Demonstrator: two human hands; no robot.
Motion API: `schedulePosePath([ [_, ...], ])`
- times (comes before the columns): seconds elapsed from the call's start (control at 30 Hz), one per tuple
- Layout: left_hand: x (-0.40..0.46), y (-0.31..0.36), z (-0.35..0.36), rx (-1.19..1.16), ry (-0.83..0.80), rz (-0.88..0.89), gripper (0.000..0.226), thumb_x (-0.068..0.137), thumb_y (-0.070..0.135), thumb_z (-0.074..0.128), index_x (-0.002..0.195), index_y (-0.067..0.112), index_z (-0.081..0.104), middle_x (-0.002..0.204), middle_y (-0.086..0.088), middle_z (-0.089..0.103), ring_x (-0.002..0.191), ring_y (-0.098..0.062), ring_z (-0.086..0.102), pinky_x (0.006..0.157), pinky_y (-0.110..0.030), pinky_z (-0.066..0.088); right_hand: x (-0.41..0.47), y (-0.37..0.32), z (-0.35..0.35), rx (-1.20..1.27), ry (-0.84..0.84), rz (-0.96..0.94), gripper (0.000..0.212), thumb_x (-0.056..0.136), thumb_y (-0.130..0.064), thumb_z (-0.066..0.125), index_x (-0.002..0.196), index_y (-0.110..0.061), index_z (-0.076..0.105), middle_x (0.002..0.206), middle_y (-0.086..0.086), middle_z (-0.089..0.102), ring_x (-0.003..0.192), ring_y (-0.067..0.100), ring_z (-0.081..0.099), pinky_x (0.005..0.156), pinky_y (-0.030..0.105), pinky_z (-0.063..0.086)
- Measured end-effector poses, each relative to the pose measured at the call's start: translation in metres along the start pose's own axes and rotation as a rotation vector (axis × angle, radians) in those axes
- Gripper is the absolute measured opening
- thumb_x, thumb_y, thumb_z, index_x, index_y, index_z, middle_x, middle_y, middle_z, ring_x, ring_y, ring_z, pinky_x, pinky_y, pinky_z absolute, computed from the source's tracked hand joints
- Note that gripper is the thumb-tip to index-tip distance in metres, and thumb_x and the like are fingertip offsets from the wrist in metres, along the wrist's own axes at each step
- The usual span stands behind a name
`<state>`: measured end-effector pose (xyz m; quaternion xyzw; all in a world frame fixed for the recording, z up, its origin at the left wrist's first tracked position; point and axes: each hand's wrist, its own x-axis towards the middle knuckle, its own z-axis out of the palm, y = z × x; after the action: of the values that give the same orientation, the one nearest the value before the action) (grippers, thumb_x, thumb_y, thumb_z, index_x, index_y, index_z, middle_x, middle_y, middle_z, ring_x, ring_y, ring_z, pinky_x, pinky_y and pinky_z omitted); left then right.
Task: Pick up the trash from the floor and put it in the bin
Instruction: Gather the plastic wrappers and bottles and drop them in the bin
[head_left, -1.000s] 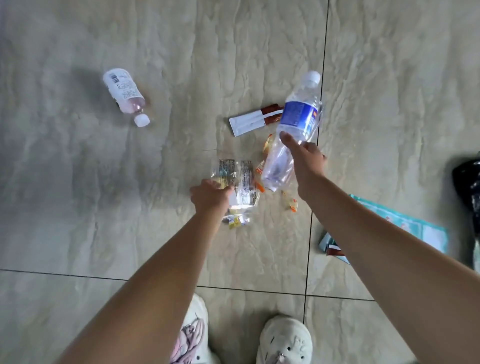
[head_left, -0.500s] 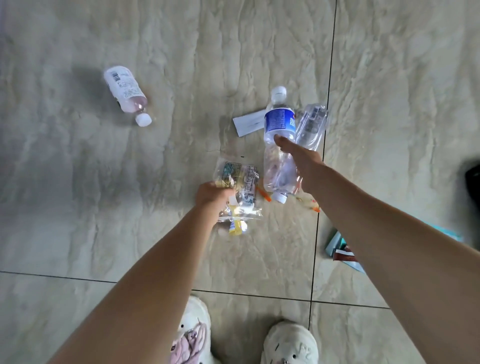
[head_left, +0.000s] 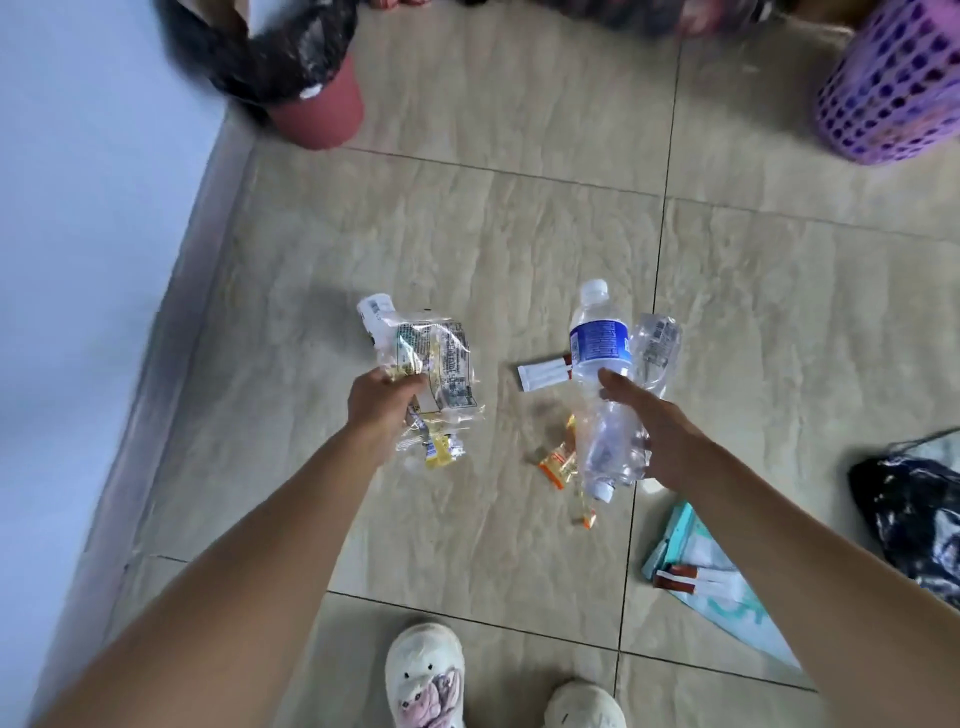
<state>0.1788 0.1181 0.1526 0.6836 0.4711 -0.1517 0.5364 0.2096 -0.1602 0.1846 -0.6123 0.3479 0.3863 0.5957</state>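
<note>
My left hand (head_left: 382, 402) is closed on a bunch of clear plastic wrappers (head_left: 434, 364) with yellow bits hanging below. My right hand (head_left: 657, 434) grips a clear water bottle with a blue label (head_left: 597, 348), cap pointing away, together with a second crumpled clear bottle (head_left: 655, 348). Small orange wrappers (head_left: 558, 461) dangle beside that hand; whether it holds them I cannot tell. The red bin (head_left: 319, 111) lined with a black bag stands far left by the wall. A white sachet (head_left: 544, 375) lies on the floor, and a small white-labelled bottle (head_left: 375, 307) shows behind the wrappers.
A purple perforated basket (head_left: 891, 88) stands at the far right. A black plastic bag (head_left: 906, 514) lies at the right edge, with a teal packet (head_left: 701, 566) and red-white sachets (head_left: 691, 578) beside it. The wall runs along the left. My shoes (head_left: 423, 670) are at the bottom.
The view has lifted, bringing the red bin and purple basket into sight. Both hands keep their trash; the right hand gained a second clear bottle since the earliest frame.
</note>
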Motion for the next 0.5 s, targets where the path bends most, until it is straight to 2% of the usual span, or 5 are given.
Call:
schedulePosePath([
  [0.13, -0.027, 0.075, -0.059, -0.046, 0.016, 0.074, 0.021, 0.082, 0.019, 0.070, 0.088, 0.005, 0.056, 0.071, -0.009, 0.051, 0.062, -0.020, 0.047, 0.068, -0.034, 0.043, -0.051, -0.063, 0.045, -0.036, -0.044, -0.043, 0.033, 0.077, -0.047, 0.070, 0.093, -0.017, 0.072, 0.053, -0.003, 0.068, 0.036, 0.008, 0.061, 0.037, 0.017, 0.046],
  [0.23, -0.039, 0.129, -0.104, -0.089, 0.018, 0.131, 0.023, 0.082, 0.019, 0.071, 0.094, 0.004, 0.058, 0.072, -0.009, 0.052, 0.063, -0.019, 0.047, 0.063, -0.032, 0.044, -0.085, -0.110, 0.084, -0.121, -0.066, -0.085, 0.044, 0.072, -0.051, 0.073, 0.099, -0.017, 0.072, 0.059, -0.005, 0.070, 0.045, 0.008, 0.066, 0.044, 0.019, 0.050],
  [0.33, -0.050, 0.180, -0.146, -0.114, 0.023, 0.174, 0.026, 0.081, 0.019, 0.071, 0.095, 0.001, 0.060, 0.067, -0.004, 0.052, 0.061, -0.019, 0.049, 0.062, -0.031, 0.045, -0.115, -0.149, 0.123, -0.203, -0.089, -0.139, 0.064, 0.057, -0.064, 0.074, 0.107, -0.025, 0.070, 0.091, -0.001, 0.072, 0.080, 0.017, 0.067, 0.071, 0.031, 0.054],
  [0.4, -0.055, 0.206, -0.170, -0.122, 0.028, 0.206, 0.025, 0.081, 0.019, 0.072, 0.095, 0.002, 0.060, 0.066, -0.003, 0.054, 0.058, -0.017, 0.050, 0.056, -0.028, 0.044, -0.132, -0.171, 0.145, -0.214, -0.103, -0.146, 0.068, 0.052, -0.069, 0.074, 0.108, -0.031, 0.068, 0.108, -0.001, 0.067, 0.099, 0.022, 0.063, 0.094, 0.045, 0.049],
  [0.5, -0.055, 0.247, -0.208, -0.127, 0.080, 0.245, 0.025, 0.080, 0.020, 0.071, 0.096, 0.004, 0.060, 0.069, -0.004, 0.055, 0.059, -0.018, 0.050, 0.055, -0.028, 0.040, -0.152, -0.210, 0.177, -0.213, -0.171, -0.173, 0.060, 0.049, -0.071, 0.073, 0.099, -0.038, 0.072, 0.112, -0.007, 0.064, 0.107, 0.021, 0.058, 0.102, 0.049, 0.043],
])
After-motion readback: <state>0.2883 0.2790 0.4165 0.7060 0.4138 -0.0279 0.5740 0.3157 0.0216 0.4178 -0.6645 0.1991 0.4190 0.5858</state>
